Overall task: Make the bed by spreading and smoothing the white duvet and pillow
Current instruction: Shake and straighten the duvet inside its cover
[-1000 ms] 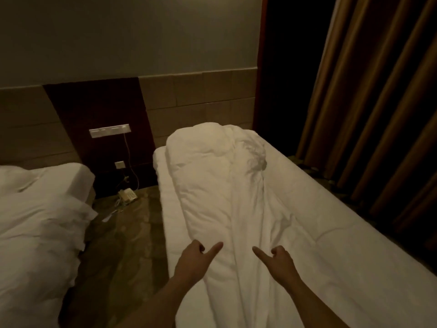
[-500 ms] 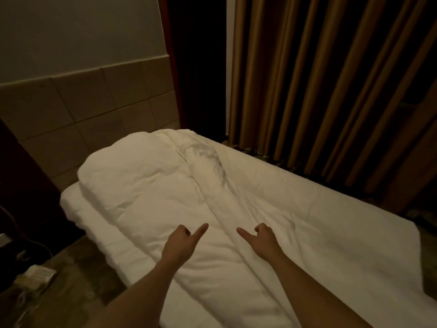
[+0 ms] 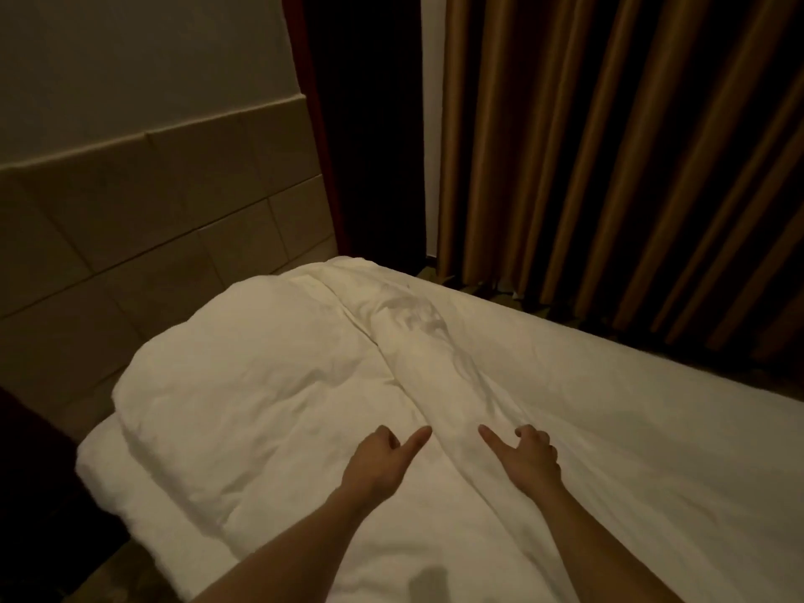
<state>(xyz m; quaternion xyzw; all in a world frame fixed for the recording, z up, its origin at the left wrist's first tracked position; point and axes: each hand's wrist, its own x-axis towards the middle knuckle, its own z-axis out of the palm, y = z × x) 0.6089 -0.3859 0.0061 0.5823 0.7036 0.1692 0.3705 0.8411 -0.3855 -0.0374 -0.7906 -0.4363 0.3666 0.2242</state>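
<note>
Duvet (image 3: 269, 411) lies bunched lengthwise along the bed's (image 3: 652, 428) left side, unspread; left hand (image 3: 378, 465) and right hand (image 3: 528, 461), fingers curled and holding nothing, flank its ridge.

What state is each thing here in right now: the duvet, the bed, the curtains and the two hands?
White duvet: bunched lengthwise, a ridge down its middle, not spread.
Mattress: right side uncovered by the duvet.
Curtains: drawn closed.
Left hand: fingers curled, thumb out, on the duvet.
Right hand: fingers curled, thumb out, beside the ridge.
</note>
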